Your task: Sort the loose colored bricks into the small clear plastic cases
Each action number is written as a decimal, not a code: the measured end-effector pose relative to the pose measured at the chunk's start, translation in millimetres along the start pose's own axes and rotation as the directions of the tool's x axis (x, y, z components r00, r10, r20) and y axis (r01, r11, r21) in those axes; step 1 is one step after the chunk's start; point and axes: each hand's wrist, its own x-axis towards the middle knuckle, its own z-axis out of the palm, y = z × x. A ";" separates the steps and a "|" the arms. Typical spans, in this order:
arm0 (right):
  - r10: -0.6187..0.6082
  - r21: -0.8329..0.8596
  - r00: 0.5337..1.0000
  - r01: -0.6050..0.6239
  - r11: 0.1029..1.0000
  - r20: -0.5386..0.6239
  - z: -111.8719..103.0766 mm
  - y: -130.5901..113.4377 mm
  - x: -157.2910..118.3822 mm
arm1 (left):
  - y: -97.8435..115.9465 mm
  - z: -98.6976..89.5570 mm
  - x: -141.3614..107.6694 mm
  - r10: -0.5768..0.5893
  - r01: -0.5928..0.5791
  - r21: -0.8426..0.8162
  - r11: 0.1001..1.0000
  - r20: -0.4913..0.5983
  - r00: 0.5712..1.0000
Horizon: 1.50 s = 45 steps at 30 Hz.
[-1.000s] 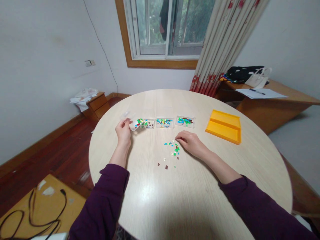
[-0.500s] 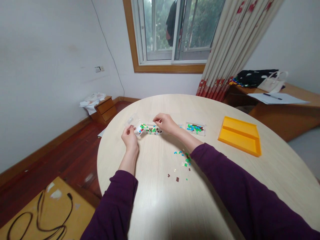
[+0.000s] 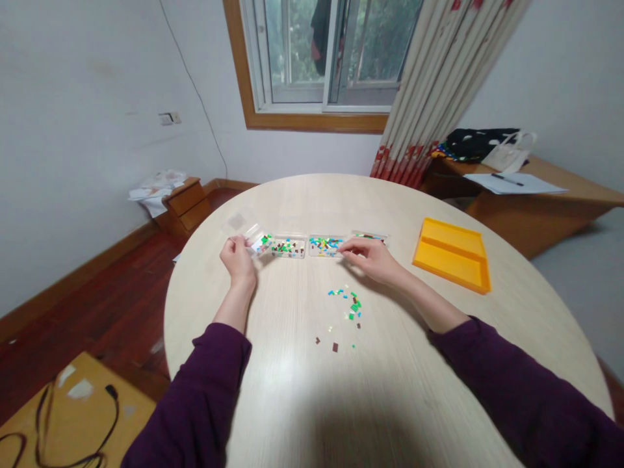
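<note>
My left hand [image 3: 238, 261] is closed on the edge of a clear plastic box [image 3: 257, 239]. This box is tilted and has small green and other coloured pieces at its right end. Beside it lies a second clear box [image 3: 288, 247] with mostly brown and green pieces. A third clear box [image 3: 325, 246] holds blue, green, yellow and brown pieces. At its right edge is my right hand [image 3: 366, 257], thumb and fingertips brought together; whatever they hold is too small to make out. Behind that hand, a fourth clear box [image 3: 373, 235] is partly hidden.
Loose small pieces [image 3: 354, 307] lie scattered on the round table [image 3: 292, 390], with a brown square piece [image 3: 335, 347] nearer me. A yellow two-part tray [image 3: 451, 255] rests at the right. A clear lid [image 3: 236, 221] is at the far left of the table.
My right hand has moved right, from above the second box to the right edge of the third, which now shows. My left hand still holds the tilted box. The view has shifted slightly.
</note>
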 end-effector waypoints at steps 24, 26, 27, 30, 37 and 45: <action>-0.031 0.031 0.987 0.027 0.999 0.156 0.0 -3.0 -41.3 | 17.1 9.6 -25.4 0.133 -0.235 0.131 0.963 0.528 0.839; 0.001 0.027 0.995 -0.004 1.000 0.104 3.7 -6.2 -42.5 | 17.4 9.6 -25.4 0.142 -0.241 0.125 0.962 0.527 0.838; 0.001 0.033 0.996 -0.004 0.999 0.088 5.7 -8.2 -43.0 | 17.7 9.7 -25.4 0.143 -0.241 0.123 0.963 0.525 0.839; -0.057 0.071 0.995 0.051 0.996 0.081 10.3 -13.4 -43.1 | 18.3 10.0 -25.0 0.137 -0.232 0.125 0.965 0.514 0.847; -0.094 0.113 0.989 0.081 0.990 0.112 11.0 -9.0 -40.3 | 19.7 9.8 -24.4 0.133 -0.231 0.136 0.963 0.506 0.852; -0.050 0.094 0.995 0.042 0.995 0.088 11.0 -7.8 -41.1 | 21.5 9.5 -25.0 0.114 -0.204 0.129 0.970 0.502 0.857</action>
